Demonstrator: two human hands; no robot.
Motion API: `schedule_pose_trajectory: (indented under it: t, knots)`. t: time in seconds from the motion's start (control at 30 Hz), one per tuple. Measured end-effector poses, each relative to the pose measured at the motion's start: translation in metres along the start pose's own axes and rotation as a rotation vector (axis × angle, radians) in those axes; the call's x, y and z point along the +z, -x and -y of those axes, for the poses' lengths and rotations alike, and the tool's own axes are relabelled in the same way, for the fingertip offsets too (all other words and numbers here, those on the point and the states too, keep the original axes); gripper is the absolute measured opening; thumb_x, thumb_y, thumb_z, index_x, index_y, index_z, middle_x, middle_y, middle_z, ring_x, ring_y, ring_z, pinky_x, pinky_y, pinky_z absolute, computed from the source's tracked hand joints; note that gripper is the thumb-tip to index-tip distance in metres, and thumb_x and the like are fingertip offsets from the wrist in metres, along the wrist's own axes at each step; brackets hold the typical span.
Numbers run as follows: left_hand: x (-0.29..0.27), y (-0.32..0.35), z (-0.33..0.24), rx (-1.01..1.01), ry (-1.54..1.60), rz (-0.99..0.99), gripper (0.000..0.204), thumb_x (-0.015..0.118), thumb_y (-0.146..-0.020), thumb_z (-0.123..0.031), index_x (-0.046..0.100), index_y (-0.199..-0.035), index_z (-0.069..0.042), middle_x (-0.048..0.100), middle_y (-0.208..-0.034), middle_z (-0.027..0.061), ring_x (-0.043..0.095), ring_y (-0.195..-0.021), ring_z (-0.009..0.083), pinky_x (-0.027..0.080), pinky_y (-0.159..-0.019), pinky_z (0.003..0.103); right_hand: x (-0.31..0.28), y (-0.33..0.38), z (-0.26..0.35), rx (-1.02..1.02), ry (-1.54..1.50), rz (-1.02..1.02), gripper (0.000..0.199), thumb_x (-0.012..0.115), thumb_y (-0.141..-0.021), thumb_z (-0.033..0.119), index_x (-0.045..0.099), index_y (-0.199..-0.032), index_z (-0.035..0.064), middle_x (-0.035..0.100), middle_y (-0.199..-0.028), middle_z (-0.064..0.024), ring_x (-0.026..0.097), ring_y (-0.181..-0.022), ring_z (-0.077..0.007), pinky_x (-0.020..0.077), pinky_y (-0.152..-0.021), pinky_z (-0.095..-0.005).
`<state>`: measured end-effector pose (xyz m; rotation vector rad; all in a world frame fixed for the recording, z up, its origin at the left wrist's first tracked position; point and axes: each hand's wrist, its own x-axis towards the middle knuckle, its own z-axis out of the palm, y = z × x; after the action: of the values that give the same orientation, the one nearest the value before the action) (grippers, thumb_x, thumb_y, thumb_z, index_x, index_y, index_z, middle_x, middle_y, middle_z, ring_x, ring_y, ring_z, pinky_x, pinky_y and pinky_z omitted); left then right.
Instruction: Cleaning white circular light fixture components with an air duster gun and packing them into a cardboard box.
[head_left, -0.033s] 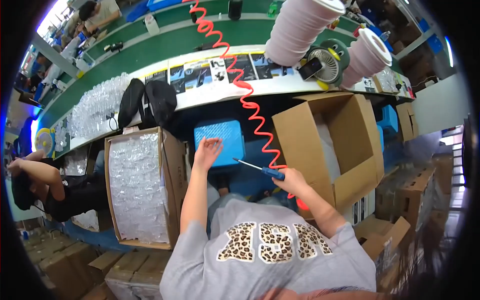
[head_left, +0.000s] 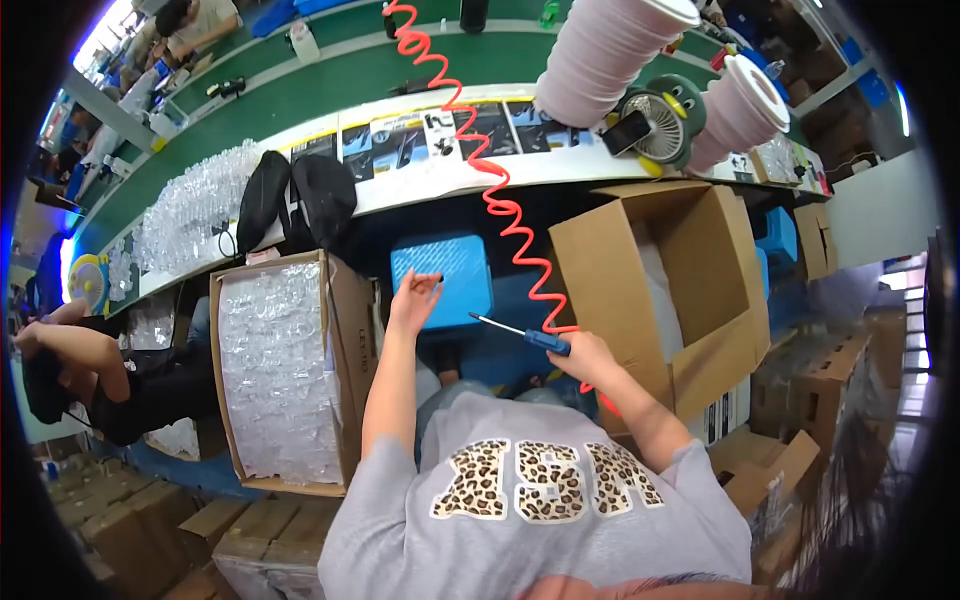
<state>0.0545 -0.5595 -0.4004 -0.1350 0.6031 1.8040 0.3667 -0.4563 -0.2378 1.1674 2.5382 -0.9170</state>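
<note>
My right hand (head_left: pixel 582 357) grips a screwdriver (head_left: pixel 546 342) by its blue handle. Its thin metal shaft points left, toward my left hand (head_left: pixel 412 300). That hand is raised over a blue plastic stool (head_left: pixel 455 262), its fingers curled and drawn together. A tiny dark spot shows at the fingertips, too small to name. Behind the screwdriver hangs a coiled red hose (head_left: pixel 515 232), which drops from the far bench and passes beside my right hand.
On my left stands a carton (head_left: pixel 275 375) packed with clear plastic pieces; on my right, an open carton (head_left: pixel 700 275). Across the white bench edge (head_left: pixel 430 180) lie black pouches (head_left: pixel 322 200), printed boxes, a small fan (head_left: pixel 655 125) and large white rolls (head_left: pixel 605 65). A person (head_left: pixel 95 370) sits at far left.
The fingers of my left hand have drawn closer together, and a dark spot now shows at their tips. The screwdriver stays in my right hand, nearly unmoved. The whole view has shifted slightly.
</note>
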Motion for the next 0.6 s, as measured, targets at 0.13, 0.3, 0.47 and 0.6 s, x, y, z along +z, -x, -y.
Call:
schedule_pose_trajectory:
  t: [0.13,0.3,0.47,0.6]
  knots:
    - [-0.076,-0.022,-0.006,-0.139,0.099,-0.18,0.028,0.049,-0.09,-0.025,0.049,-0.068,-0.008,0.045,-0.057,0.0028,0.05,-0.06,0.0162,0.043,-0.083,0.036,0.001,-0.027,0.035,0.01,0.073,0.183,0.02,0.06,-0.07,0.029,0.063,-0.076,0.0094,0.062,-0.072,-0.0138,0.06,-0.072,-0.0321,0.0479,-0.067,-0.0417]
    - [-0.063,0.005,0.002,-0.336,-0.475,-0.018,0.045,0.053,-0.087,-0.019,0.037,-0.128,-0.019,0.058,-0.096,0.0085,0.049,-0.06,0.0131,0.043,-0.074,0.033,0.003,-0.046,0.01,-0.056,0.402,0.444,0.023,0.062,-0.066,0.027,0.065,-0.08,0.0083,0.064,-0.078,-0.0139,0.062,-0.077,-0.0308,0.0494,-0.069,-0.0404]
    - [-0.099,0.061,0.034,-0.681,-1.332,0.217,0.055,0.058,-0.079,-0.047,0.049,-0.123,-0.016,0.052,-0.119,0.011,0.048,-0.11,0.0247,0.036,-0.094,0.034,-0.061,-0.066,0.021,0.005,0.673,0.779,0.024,0.061,-0.064,0.024,0.065,-0.08,0.0055,0.064,-0.08,-0.0144,0.063,-0.077,-0.0277,0.0498,-0.067,-0.0387]
    - [-0.113,0.081,0.033,-1.055,-1.675,0.343,0.062,0.055,-0.077,-0.057,0.055,-0.117,-0.009,0.05,-0.123,0.0134,0.045,-0.115,0.0258,0.033,-0.097,0.033,-0.092,-0.09,0.009,0.133,0.526,1.003,0.024,0.063,-0.062,0.026,0.066,-0.074,0.0058,0.063,-0.07,-0.0112,0.062,-0.067,-0.0236,0.0478,-0.06,-0.0352]
